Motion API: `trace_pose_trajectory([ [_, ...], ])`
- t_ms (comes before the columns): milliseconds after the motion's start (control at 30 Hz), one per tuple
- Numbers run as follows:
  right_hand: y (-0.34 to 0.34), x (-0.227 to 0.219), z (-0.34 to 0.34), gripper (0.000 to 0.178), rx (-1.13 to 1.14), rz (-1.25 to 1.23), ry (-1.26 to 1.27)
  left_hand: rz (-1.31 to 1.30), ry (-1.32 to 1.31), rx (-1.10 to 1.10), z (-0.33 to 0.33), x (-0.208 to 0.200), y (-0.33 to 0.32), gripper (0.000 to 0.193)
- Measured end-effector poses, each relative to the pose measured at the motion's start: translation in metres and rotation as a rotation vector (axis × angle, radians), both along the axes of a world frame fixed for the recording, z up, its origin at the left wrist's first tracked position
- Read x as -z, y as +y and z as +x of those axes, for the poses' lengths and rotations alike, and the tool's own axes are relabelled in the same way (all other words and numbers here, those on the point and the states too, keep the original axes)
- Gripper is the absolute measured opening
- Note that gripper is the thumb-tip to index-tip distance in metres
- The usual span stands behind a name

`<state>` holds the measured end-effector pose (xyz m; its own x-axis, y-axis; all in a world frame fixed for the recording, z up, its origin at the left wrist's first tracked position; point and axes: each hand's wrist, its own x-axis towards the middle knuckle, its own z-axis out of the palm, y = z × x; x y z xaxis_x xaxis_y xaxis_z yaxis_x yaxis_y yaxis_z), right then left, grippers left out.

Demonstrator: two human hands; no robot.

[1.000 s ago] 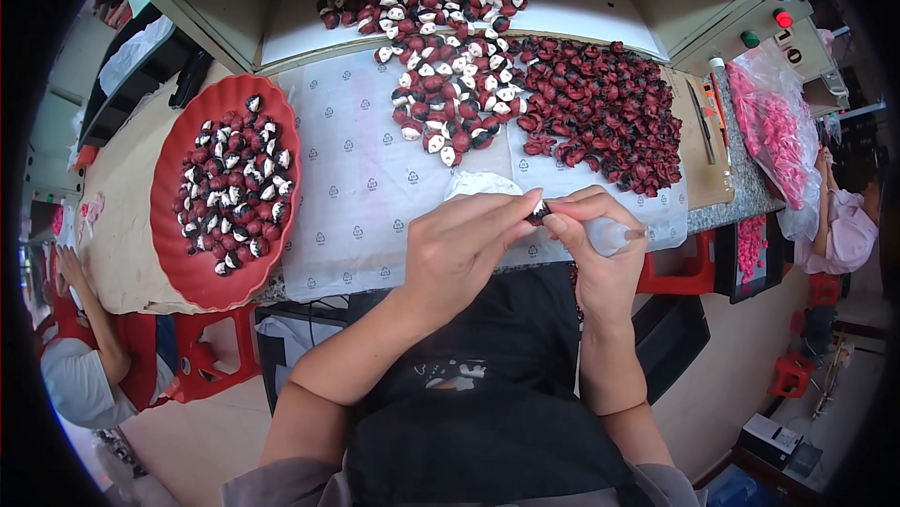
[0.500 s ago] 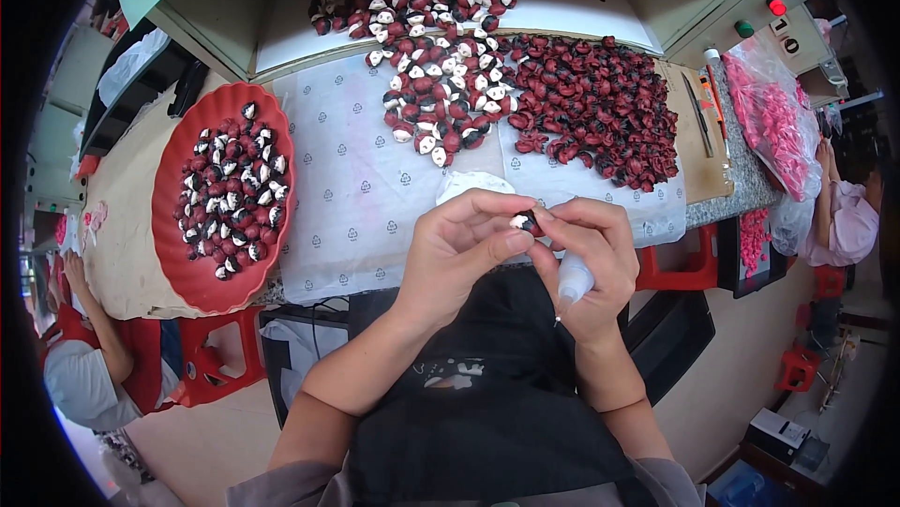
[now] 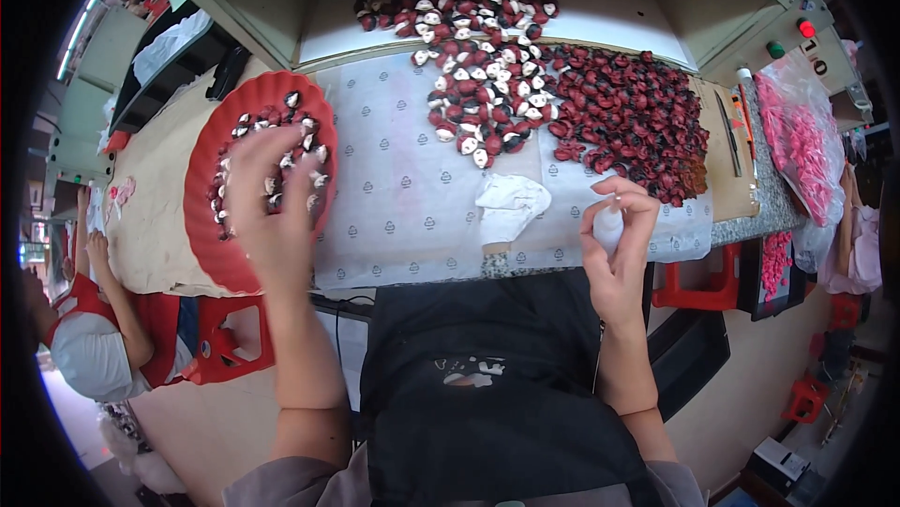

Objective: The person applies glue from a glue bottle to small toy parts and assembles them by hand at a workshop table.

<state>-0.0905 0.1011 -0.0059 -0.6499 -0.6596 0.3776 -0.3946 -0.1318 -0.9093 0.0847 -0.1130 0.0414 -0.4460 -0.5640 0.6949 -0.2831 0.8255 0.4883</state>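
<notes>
My left hand (image 3: 267,193) is over the red scalloped tray (image 3: 211,249), smeared by motion. Its thumb and fingers look apart, with no piece visible between them. Inside the tray lie many small dark-red, black and white head-shaped pieces (image 3: 319,153). My right hand (image 3: 619,254) grips a small white squeeze bottle (image 3: 607,228) at the front of the table, fingers curled round it. A crumpled white cloth or paper (image 3: 511,205) lies left of that hand.
Red-and-white pieces (image 3: 487,85) are heaped at the back middle, beside a pile of dark-red pieces (image 3: 628,113). Tweezers (image 3: 727,135) lie at the right. Beyond them is a clear bag of pink pieces (image 3: 797,151). A co-worker (image 3: 103,338) sits at the left.
My hands have parted from the small piece they held together. The left has swung left over the tray; the right keeps the bottle, now turned more upright. The whole view has shifted right.
</notes>
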Motion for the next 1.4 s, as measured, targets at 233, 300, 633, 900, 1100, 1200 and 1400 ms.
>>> trace_pose_trajectory([
  [233,0.01,-0.011,0.006,0.034,-0.018,0.072,0.03,0.148,-0.307,0.273,-0.072,0.042,0.048,0.024],
  [300,0.014,-0.009,-0.001,0.033,-0.025,0.144,0.101,0.133,-0.4,0.214,-0.073,0.044,0.049,0.026],
  [633,0.019,-0.027,0.011,0.038,0.011,-0.097,-0.181,1.2,0.346,0.728,-0.068,0.037,0.06,0.031],
  [900,0.003,-0.027,0.023,0.038,-0.042,-0.208,-0.357,1.588,0.365,0.977,-0.069,0.031,0.091,0.031],
  [1100,0.004,-0.032,0.03,0.037,0.058,-0.282,-0.421,1.759,0.531,1.058,-0.07,0.035,0.093,0.032],
  [1200,0.013,-0.041,0.026,0.037,0.065,-0.328,-0.337,1.857,0.604,1.136,-0.065,0.04,0.09,0.032],
  [1400,0.023,-0.048,0.025,0.041,0.17,-0.421,-0.164,1.919,0.636,1.219,-0.066,0.041,0.094,0.034],
])
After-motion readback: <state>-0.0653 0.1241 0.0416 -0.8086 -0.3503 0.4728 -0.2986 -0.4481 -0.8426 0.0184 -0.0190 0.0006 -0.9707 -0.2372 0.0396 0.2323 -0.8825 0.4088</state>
